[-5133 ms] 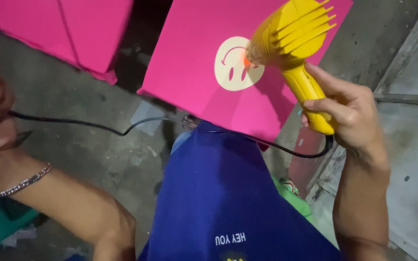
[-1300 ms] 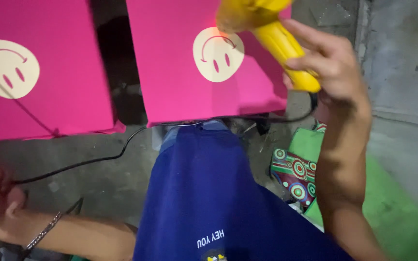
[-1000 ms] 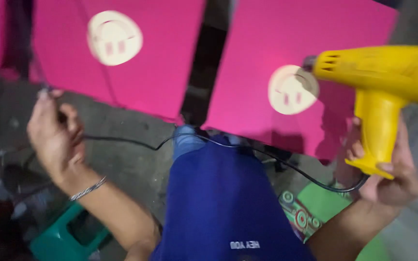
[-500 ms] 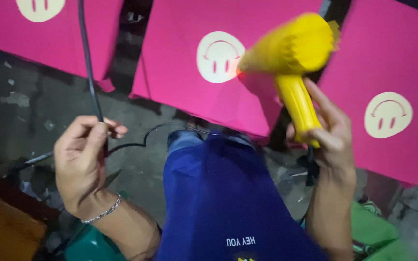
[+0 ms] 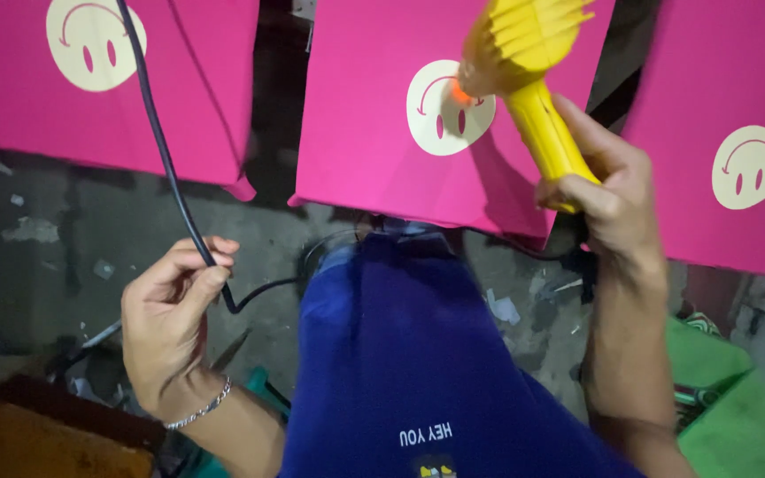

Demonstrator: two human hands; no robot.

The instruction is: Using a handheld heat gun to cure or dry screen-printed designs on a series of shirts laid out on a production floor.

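My right hand grips the handle of a yellow heat gun. Its glowing nozzle points at the cream smiley print on the middle pink shirt. My left hand pinches the black power cord, which runs up past the left pink shirt and out of view. A third pink shirt with the same smiley print lies at the right. My blue shirt fills the lower middle of the view.
The pink shirts lie on separate boards with dark gaps between them, over a grey concrete floor littered with scraps. A brown wooden piece sits at bottom left. Green plastic shows at bottom right.
The view has swung from shirt to shirt. My left hand has taken up the black cord and raised it. The heat gun now points at the middle shirt's smiley from close range.
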